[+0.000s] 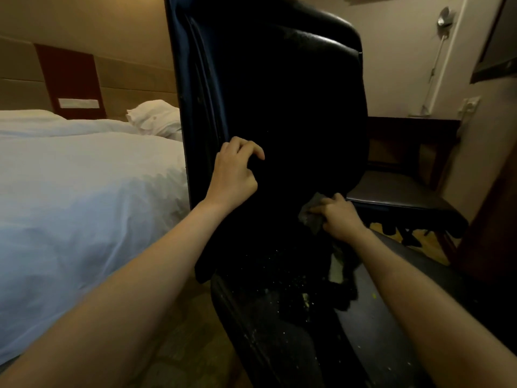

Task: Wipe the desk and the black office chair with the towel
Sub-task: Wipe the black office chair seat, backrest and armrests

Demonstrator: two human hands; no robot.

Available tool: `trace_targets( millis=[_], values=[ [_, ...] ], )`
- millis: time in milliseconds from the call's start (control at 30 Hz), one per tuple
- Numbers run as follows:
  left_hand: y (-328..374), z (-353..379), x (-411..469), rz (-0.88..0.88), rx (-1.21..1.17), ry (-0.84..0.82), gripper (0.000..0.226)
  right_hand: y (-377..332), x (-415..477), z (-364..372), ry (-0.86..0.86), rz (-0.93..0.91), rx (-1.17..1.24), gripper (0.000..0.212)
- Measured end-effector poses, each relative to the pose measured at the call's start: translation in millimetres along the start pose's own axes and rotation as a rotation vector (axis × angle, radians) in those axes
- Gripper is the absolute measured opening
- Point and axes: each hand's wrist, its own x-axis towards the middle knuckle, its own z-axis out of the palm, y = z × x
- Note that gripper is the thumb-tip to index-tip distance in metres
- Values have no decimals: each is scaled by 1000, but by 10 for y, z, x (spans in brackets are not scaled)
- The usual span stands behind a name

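The grey towel is bunched up in the right hand, low on the back of the black office chair, near the right side of the chair back. The fingers of that hand are curled tight around the towel and push it against the black leather. The chair stands in the middle of the view, big and close, and its tall back rises to the top. The left hand is higher up, by the left edge of the chair back. Its fingers are bent and a little spread, with the tips on the leather, and it holds nothing. Below both hands is the chair seat, dark and dusty, with lots of small pale crumbs on it and in the gap where the seat meets the back. Behind the chair on the right there is a second chair with a flat grey seat. Past that, against the wall, is the dark wooden desk surface, well apart from the towel. A silver lamp on a thin stem stands up from the desk, with a wall socket just beside it. On the left is a bed with a white cover, right next to the office chair, and a white pillow lies at its far end.
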Motion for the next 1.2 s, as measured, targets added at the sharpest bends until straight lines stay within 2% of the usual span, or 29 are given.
trace_targets(
  millis=[67, 133, 200, 267, 367, 500, 600, 700, 767, 833, 900, 967, 1067, 1200],
  values=[
    [-12, 10, -65, 23, -21, 102, 31, 81, 47, -138, 211, 162, 200, 47],
    [-78, 27, -153, 7, 74, 191, 30, 44, 174, -350, 442, 312, 389, 50],
    [-163, 37, -269, -13, 152, 205, 24, -96, 333, -508, 593, 396, 549, 50],
    [-234, 32, -360, -27, 60, 172, 19, -345, 453, -543, 699, 420, 669, 51],
    [-270, 22, -343, -141, -44, 181, 43, -905, 512, -363, 819, 363, 751, 52],
    [-247, 52, -342, -161, 41, 193, 34, -1321, 349, 107, 804, 115, 564, 41],
    [-209, 3, -326, -138, 7, 141, 37, -937, 202, 214, 681, -163, 313, 48],
    [-149, -41, -362, -234, -94, 145, 43, -500, 65, 88, 507, -360, 2, 51],
    [-154, -19, -427, -398, -99, 265, 39, -345, 29, -30, 574, -335, -22, 46],
    [-186, 13, -497, -582, -143, 366, 27, -388, 72, -207, 720, -306, 63, 37],
    [-241, 58, -539, -695, -195, 343, 20, -664, 169, -402, 857, -311, 147, 41],
    [-285, 95, -571, -715, -189, 303, 16, -1016, 256, -464, 939, -393, 194, 38],
    [-302, 115, -596, -686, -175, 301, 14, -1314, 326, -212, 911, -531, 43, 37],
    [-324, 140, -602, -675, -151, 268, 8, -1251, 337, 41, 920, -512, -49, 25]
  ],
)
